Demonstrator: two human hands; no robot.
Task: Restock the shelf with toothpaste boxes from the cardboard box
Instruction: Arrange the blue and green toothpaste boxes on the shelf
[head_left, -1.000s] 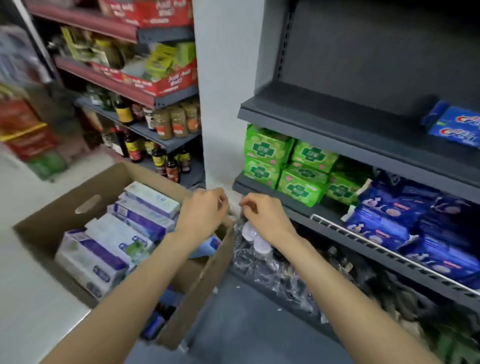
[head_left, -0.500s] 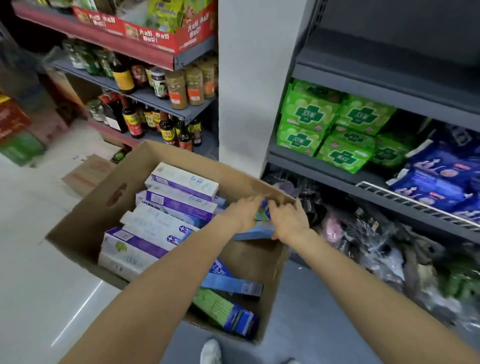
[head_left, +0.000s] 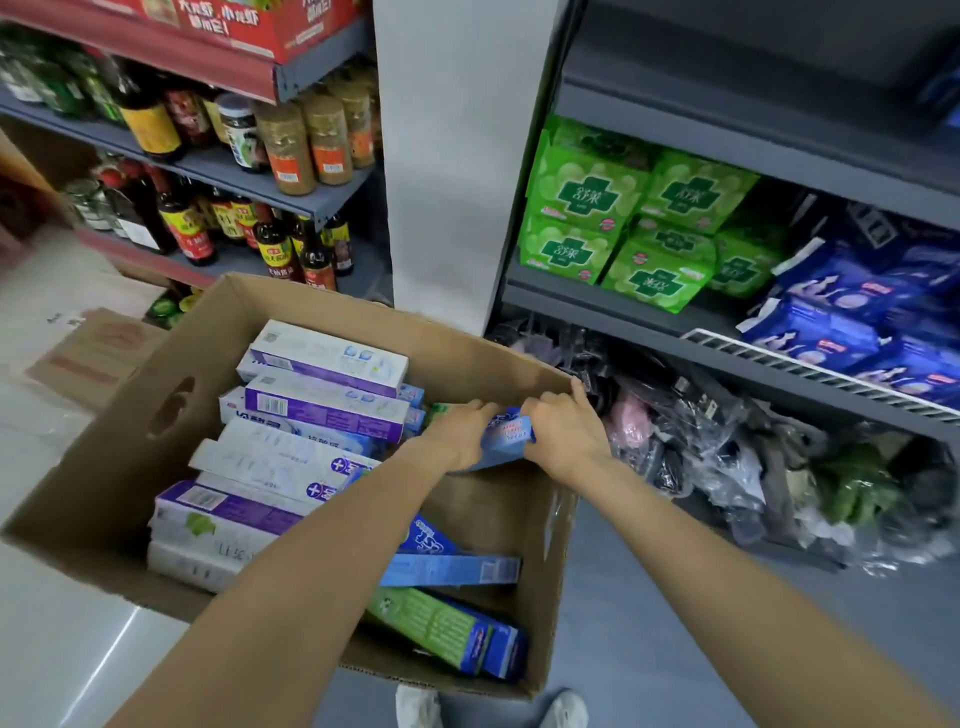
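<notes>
An open cardboard box (head_left: 109, 457) stands on the floor in front of me, filled with several toothpaste boxes. White and purple boxes (head_left: 322, 358) are stacked along its left side. Blue and green ones (head_left: 447, 569) lie at its near right. Both my hands are inside the box at its far right corner. My left hand (head_left: 462, 434) and my right hand (head_left: 563, 431) grip a light blue toothpaste box (head_left: 506, 434) between them. The dark grey shelf (head_left: 727, 130) rises at the right; its upper board is mostly out of view.
Green packs (head_left: 587, 197) and blue packs (head_left: 831, 306) fill the middle right shelf. Plastic-wrapped goods (head_left: 727, 447) lie on the bottom shelf. Sauce bottles and jars (head_left: 291, 145) stand on the left shelves. A flattened carton (head_left: 93, 353) lies on the floor. My shoes (head_left: 415, 706) show below.
My view has dropped toward the cardboard box. Both hands have gone from above the box's edge down into it and taken hold of a light blue toothpaste box.
</notes>
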